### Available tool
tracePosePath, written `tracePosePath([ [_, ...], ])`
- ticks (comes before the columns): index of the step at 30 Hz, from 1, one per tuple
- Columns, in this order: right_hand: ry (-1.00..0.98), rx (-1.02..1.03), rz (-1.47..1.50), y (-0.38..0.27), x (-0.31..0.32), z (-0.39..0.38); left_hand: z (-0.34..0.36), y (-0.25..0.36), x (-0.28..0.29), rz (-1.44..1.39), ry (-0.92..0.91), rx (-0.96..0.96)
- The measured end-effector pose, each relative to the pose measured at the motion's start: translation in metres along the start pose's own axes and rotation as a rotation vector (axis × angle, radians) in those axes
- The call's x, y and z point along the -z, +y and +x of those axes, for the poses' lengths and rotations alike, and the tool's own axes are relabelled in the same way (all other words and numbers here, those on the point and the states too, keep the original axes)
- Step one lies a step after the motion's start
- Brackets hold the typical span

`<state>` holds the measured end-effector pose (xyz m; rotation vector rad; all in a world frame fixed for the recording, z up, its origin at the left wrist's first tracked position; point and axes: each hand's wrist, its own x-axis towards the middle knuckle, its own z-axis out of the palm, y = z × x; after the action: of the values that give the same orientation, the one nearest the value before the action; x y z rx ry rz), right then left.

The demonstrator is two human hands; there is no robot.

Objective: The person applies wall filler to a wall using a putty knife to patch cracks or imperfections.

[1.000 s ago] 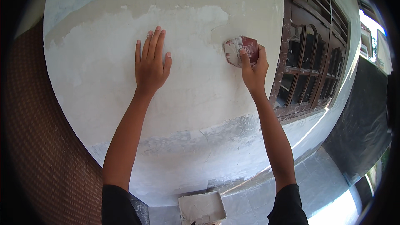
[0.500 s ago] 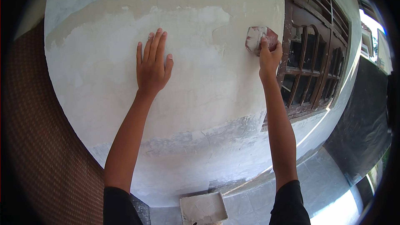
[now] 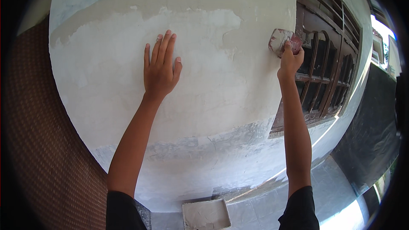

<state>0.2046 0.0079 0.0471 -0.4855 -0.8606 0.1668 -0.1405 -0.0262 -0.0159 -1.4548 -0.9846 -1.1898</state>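
A plastered wall (image 3: 200, 85), pale with a wet-looking beige coat across its upper part, fills the middle of the view. Flat against it lies my left hand (image 3: 161, 70), fingers spread and nothing under it that I can see. My right hand (image 3: 291, 63) grips a reddish putty scraper (image 3: 280, 41), thumb on its face and the other fingers mostly hidden behind it. Whitish putty smears cover much of the scraper. It is held at the right edge of the wall, partly overlapping the window frame.
Right of the scraper is a brown wooden window (image 3: 317, 59) with dark panes. A putty-filled tray (image 3: 206, 215) sits low on the grey tiled floor (image 3: 255, 211). A brown woven-looking surface (image 3: 51, 144) borders the left, a dark sheet (image 3: 366, 123) the right.
My right hand has moved the scraper rightward along the wall to the window's edge. The left hand stays in place on the wall, while the whole view has shifted slightly.
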Motion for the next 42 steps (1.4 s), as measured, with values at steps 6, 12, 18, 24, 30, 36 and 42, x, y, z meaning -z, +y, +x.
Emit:
tracePosePath([
  [6,-0.336,0.282,-0.176,-0.006,-0.019,-0.035,-0.003,-0.002,-0.001,0.003,0.005,-0.008],
  [12,0.028,0.061,-0.068,0.009,-0.003,0.012,-0.004,0.004,0.003,0.014,-0.002,0.006],
  [18,-0.305,0.375,-0.201,-0.014,-0.027,-0.031,-0.008,-0.001,0.0,0.016,-0.008,0.007],
  [24,0.074,0.088,-0.152,-0.004,-0.012,0.018,-0.01,0.002,0.003,-0.002,-0.023,0.0],
  [30,-0.412,0.394,-0.279,-0.017,-0.024,-0.022,-0.014,0.0,0.002,0.022,-0.027,-0.003],
  [36,-0.031,0.077,-0.094,-0.013,-0.016,0.001,-0.02,0.004,0.005,0.02,-0.042,0.011],
  [42,-0.431,0.364,-0.225,-0.018,-0.029,-0.042,-0.024,0.002,0.002,0.021,-0.047,0.009],
])
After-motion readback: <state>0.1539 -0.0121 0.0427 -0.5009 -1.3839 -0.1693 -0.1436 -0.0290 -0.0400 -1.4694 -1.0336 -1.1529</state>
